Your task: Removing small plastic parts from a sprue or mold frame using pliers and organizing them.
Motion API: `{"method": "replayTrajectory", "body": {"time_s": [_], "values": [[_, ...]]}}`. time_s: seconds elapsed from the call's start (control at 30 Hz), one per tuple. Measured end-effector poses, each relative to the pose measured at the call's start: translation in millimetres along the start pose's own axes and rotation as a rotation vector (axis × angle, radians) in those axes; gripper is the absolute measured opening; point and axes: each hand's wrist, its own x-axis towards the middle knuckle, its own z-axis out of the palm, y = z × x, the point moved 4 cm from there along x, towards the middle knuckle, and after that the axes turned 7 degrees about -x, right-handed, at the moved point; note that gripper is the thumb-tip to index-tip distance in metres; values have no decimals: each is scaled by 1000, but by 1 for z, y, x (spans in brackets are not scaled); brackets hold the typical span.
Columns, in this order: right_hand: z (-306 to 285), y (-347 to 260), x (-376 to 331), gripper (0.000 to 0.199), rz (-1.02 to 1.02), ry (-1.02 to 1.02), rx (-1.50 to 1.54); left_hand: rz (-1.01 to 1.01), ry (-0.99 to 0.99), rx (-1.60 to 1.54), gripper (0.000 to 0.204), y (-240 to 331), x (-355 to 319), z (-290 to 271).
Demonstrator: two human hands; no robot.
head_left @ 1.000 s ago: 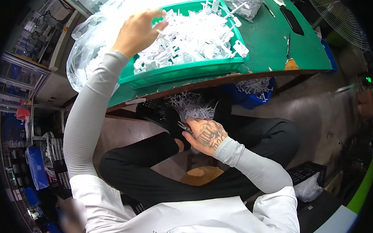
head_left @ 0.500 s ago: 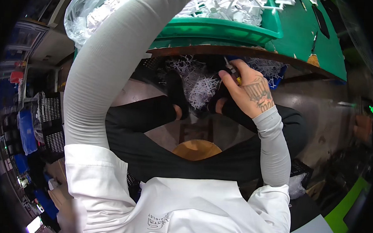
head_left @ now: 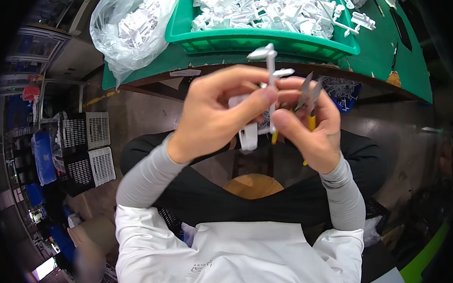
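Over the black-trousered lap (head_left: 304,205), just short of a green-topped table (head_left: 379,59), the bare left hand (head_left: 215,110) pinches a branched white plastic piece (head_left: 271,67) by its slim stem between thumb and fingers, a grip that seems to leave its upper arms exposed; boxy white plastic parts (head_left: 248,137) below appear joined to it. The bare right hand (head_left: 313,130) is wrapped around yellow-handled metal cutters (head_left: 306,100), blades parted and pointing upward, perhaps to clear the stem; whether its fingertips also steady the piece I cannot tell. A green plastic tray (head_left: 271,45) heaped with white parts stands along the table's front, probably for easy reach, beside a clear plastic bag (head_left: 154,52) holding similar ones.
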Motion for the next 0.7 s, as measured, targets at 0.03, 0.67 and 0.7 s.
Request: {"method": "replayTrajectory", "body": {"time_s": [0.03,0.67,0.7], "values": [[1,12,2,34,-19,3,-57,-83,35,-42,27,-11,-6,-2],[-2,33,-7,40,-91,191,-157,21,269,-164,18,-42,-27,-27],[1,33,-9,39,-75,116,-287,46,293,-188,19,-43,-26,-30]]}}
